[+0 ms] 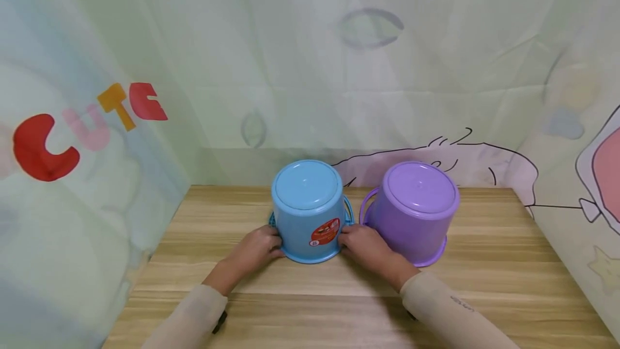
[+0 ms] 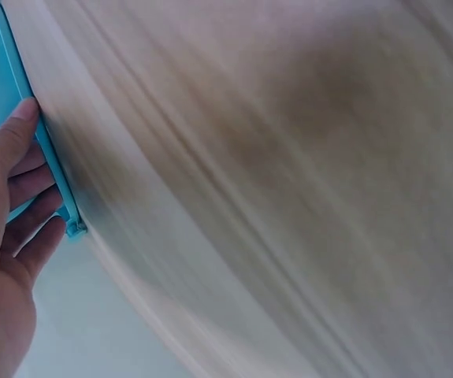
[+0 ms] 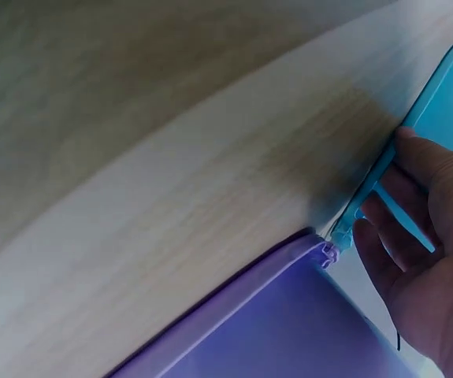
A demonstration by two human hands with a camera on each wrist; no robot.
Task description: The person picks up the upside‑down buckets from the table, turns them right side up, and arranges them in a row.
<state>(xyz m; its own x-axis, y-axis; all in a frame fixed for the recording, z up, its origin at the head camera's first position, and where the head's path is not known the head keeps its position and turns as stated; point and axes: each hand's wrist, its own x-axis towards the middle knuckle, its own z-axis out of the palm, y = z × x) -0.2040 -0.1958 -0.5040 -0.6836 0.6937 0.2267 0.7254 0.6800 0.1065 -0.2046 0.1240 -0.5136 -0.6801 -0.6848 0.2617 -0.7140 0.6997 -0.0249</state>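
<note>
A light blue bucket stands upside down on the wooden table, with a red label on its side and a handle at its sides. My left hand holds its left side low down. In the left wrist view the thumb lies at the blue rim and the fingers reach along the side. My right hand grips the opposite side, its thumb at the rim in the right wrist view. Just right of that hand, a purple bucket also stands upside down.
The wooden table runs back to a pale printed curtain with cartoon drawings and the coloured letters "CUTE". In the right wrist view the purple bucket's rim lies close to the blue one.
</note>
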